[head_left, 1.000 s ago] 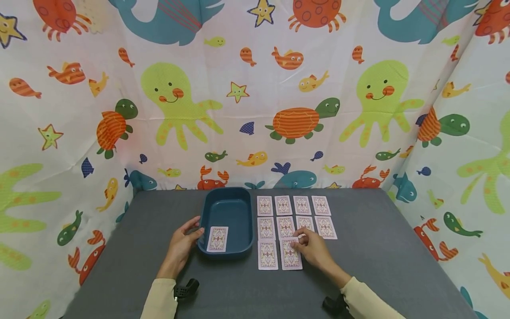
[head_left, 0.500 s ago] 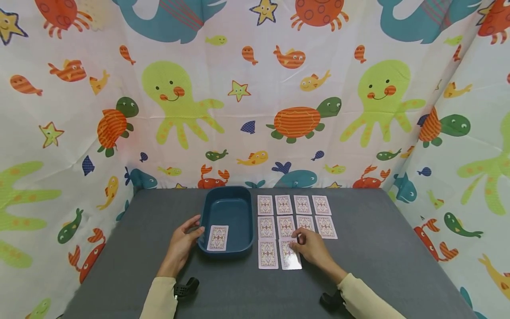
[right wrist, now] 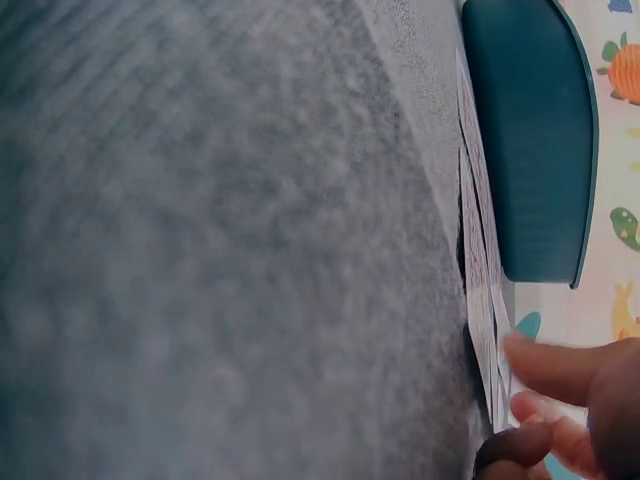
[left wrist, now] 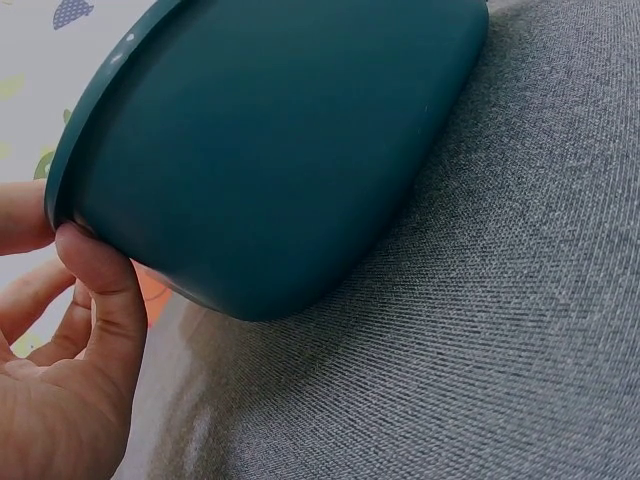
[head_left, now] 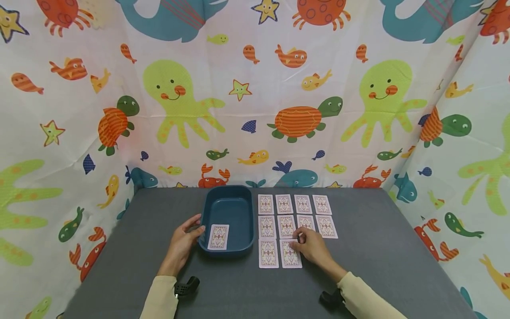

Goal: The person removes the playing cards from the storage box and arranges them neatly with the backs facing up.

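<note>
My left hand [head_left: 184, 237] holds the left side of a dark blue plastic tray [head_left: 253, 221]. In the left wrist view, the thumb [left wrist: 98, 260] presses under the rim and a finger lies on the other side. One playing card [head_left: 218, 237] lies back up inside the tray. My right hand [head_left: 312, 248] is at the front row of cards, its thumb and fingers pinching the upper right corner of the right-hand playing card [head_left: 290, 256]. The right wrist view shows the fingertips [right wrist: 530, 365] at the card edges, seen nearly edge-on.
Several more cards lie back up in rows right of the tray, such as the front left card [head_left: 268, 254] and the back right card [head_left: 322, 204]. They rest on a grey cloth-covered table [head_left: 239, 292]. A sea-animal curtain [head_left: 247, 146] hangs behind and at both sides.
A bright glare on the card under my right hand half a second ago is gone, and that card now looks flatter. Both hands stay almost where they were.
</note>
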`<state>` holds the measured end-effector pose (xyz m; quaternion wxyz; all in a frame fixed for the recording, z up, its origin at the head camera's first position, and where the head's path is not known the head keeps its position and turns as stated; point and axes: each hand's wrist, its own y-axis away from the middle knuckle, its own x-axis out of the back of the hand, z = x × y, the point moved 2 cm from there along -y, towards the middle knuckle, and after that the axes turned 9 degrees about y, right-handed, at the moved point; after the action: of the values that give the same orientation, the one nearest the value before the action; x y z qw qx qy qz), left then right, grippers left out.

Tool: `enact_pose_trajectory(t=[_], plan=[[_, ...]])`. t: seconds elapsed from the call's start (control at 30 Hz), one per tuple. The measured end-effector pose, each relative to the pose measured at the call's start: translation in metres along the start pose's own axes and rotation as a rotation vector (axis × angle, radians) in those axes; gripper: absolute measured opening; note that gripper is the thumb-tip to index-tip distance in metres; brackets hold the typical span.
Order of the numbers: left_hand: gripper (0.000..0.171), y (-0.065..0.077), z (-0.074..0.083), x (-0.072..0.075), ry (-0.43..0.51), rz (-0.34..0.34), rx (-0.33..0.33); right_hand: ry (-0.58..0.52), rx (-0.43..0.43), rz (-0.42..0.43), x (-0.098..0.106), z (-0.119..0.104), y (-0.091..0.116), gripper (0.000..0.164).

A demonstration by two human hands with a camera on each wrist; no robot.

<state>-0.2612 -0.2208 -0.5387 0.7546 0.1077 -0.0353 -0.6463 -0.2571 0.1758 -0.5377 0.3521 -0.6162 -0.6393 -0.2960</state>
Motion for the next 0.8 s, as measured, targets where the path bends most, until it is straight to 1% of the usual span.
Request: enact_pose_trajectory(t=[0.23, 0.47, 0.57, 0.67, 0.8], plan=[[0.050, 0.000, 0.001, -0.001, -0.008, 0.005, 0.002, -0.063, -0.007, 0.052, 0.010, -0.006, -0.002, 0.016], [0.050, 0.001, 0.002, 0.000, -0.009, 0.003, -0.009, -0.108, 0.004, 0.119, 0.026, -0.021, -0.004, 0.016], [0.050, 0.002, 0.003, -0.001, -0.016, 0.000, -0.013, -0.123, 0.009, 0.129, 0.032, -0.030, -0.004, 0.016], [0.049, 0.002, 0.003, -0.001, -0.011, 0.001, -0.002, -0.142, 0.020, 0.129, 0.037, -0.039, -0.004, 0.016], [0.048, 0.002, 0.002, -0.001, -0.006, 0.003, 0.005, -0.154, 0.030, 0.123, 0.040, -0.051, -0.006, 0.015]])
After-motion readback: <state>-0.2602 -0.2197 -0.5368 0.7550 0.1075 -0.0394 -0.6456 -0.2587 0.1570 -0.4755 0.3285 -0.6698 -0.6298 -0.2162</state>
